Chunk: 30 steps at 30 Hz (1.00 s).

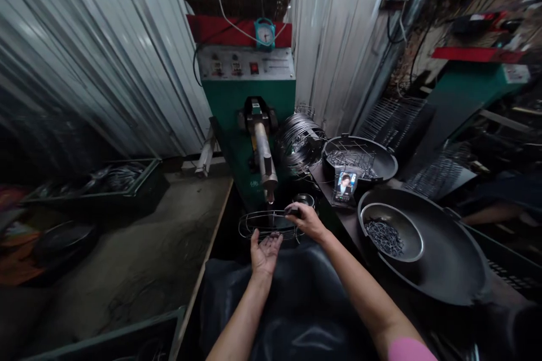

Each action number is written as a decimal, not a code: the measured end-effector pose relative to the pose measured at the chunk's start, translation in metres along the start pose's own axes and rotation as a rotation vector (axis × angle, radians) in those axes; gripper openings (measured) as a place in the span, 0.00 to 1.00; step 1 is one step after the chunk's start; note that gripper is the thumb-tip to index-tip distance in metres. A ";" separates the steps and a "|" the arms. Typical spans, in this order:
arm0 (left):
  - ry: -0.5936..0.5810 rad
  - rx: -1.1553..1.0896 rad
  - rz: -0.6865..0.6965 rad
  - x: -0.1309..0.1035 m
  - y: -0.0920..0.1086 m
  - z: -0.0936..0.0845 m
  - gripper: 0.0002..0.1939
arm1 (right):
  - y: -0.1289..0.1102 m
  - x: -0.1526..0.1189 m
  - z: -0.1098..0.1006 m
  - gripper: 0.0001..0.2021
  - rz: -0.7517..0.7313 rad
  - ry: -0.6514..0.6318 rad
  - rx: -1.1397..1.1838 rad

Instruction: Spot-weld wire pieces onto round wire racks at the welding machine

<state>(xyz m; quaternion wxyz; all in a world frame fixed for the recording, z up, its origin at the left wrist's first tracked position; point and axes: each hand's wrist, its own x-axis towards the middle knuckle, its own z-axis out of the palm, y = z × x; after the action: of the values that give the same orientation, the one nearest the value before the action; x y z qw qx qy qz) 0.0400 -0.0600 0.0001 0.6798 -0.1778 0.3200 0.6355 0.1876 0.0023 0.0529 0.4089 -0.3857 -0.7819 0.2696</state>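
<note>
In front of me a round wire frame (pixel 254 215) hangs level under the upper electrode arm (pixel 265 161) of a green welding machine (pixel 224 101). My left hand (pixel 266 252) is turned palm up at the frame's near side, its thumb raised and its fingers bearing the wire. At the right side, my right hand (pixel 308 221) pinches the frame's rim between thumb and fingers. A small dark piece shows at those fingertips, too small to name. The electrode tip sits just above the frame. A small round metal bowl (pixel 305 199) stands behind my right hand.
A coil of wire (pixel 298 141) lies right of the machine. Farther right are a pan of wire parts (pixel 392 164), a phone (pixel 345 185), and a bowl of small metal pieces (pixel 417 248) in a large pan (pixel 457 271). A green bin (pixel 146 180) stands left.
</note>
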 end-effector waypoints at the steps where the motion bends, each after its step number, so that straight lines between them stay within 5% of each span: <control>1: -0.002 -0.009 -0.015 -0.002 -0.001 -0.002 0.20 | -0.003 -0.002 -0.001 0.08 -0.019 -0.013 -0.068; 7: -0.155 0.097 -0.053 -0.013 0.003 -0.024 0.22 | -0.024 -0.018 -0.001 0.06 -0.299 -0.063 -0.346; 11: -0.191 0.591 -0.050 -0.034 0.015 -0.057 0.29 | -0.031 -0.027 0.001 0.07 -0.440 -0.118 -0.411; 13: -0.129 1.015 0.166 -0.052 0.025 -0.070 0.29 | -0.033 -0.031 0.001 0.07 -0.473 -0.150 -0.435; 17: -0.177 1.644 1.149 -0.077 0.047 -0.065 0.20 | -0.036 -0.036 0.003 0.08 -0.503 -0.201 -0.480; 19: -0.286 1.841 1.465 -0.073 0.057 -0.051 0.21 | -0.037 -0.038 0.004 0.09 -0.512 -0.217 -0.499; 25: -0.652 2.112 1.696 -0.036 0.064 -0.029 0.23 | -0.036 -0.044 0.000 0.10 -0.530 -0.171 -0.521; 30: -0.669 2.096 1.774 -0.029 0.058 -0.026 0.21 | -0.032 -0.045 -0.006 0.09 -0.488 -0.173 -0.502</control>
<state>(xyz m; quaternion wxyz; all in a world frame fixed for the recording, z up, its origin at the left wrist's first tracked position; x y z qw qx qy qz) -0.0214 -0.0914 0.0098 -0.0822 0.8168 0.4671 0.3284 0.1969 -0.0521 0.0606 0.2861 -0.2518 -0.9245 -0.0048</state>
